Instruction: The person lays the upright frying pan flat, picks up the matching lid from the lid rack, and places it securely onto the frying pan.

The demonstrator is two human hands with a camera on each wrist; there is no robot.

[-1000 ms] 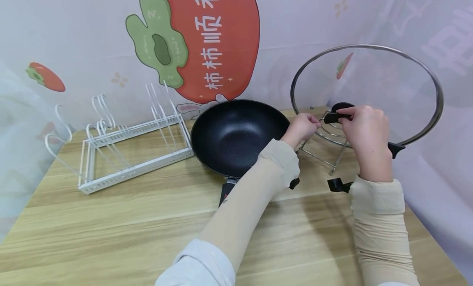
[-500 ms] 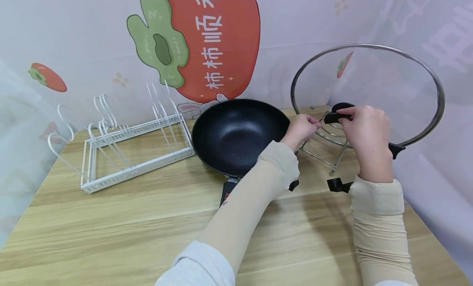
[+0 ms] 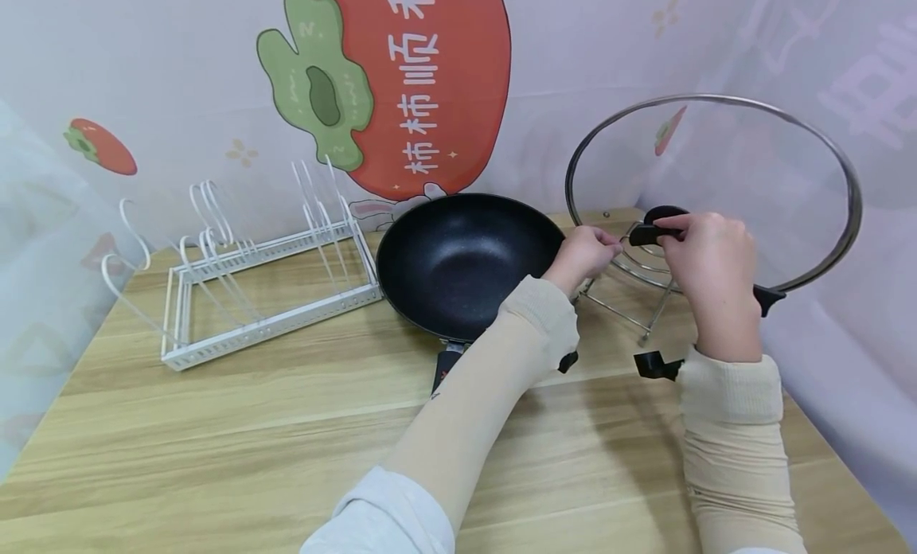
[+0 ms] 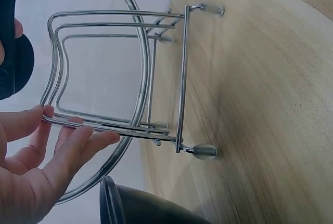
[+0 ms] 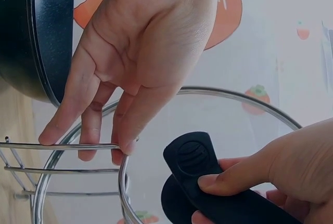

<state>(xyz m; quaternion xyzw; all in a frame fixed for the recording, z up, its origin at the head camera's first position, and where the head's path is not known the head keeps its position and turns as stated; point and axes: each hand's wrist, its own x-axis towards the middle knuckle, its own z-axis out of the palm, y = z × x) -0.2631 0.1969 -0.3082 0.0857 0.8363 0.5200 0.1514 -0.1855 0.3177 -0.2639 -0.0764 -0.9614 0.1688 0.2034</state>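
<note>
A glass lid (image 3: 852, 196) with a metal rim stands nearly upright in a small chrome wire lid rack (image 4: 184, 78) at the table's right. My right hand (image 3: 712, 259) pinches the lid's black handle (image 5: 192, 182), thumb on its face and fingers behind. On the other side, my left hand (image 3: 583, 255) pinches the rack's top wire between thumb and fingers, its other fingers lying along the bars. In the left wrist view, the rack's feet meet the wooden table, and the lid's rim passes between the bars.
A black wok (image 3: 466, 271) leans tilted against the back, left of the lid rack, its handle (image 3: 446, 367) pointing forward beneath my left forearm. Farther left is a white metal rack (image 3: 272, 329) with curved wire dividers. Printed cloth (image 3: 552, 60) hangs behind the table.
The head view has tilted slightly, so the scene sits a little lower and further right. Both hands keep their holds, and the lid and its rack stay in place.
</note>
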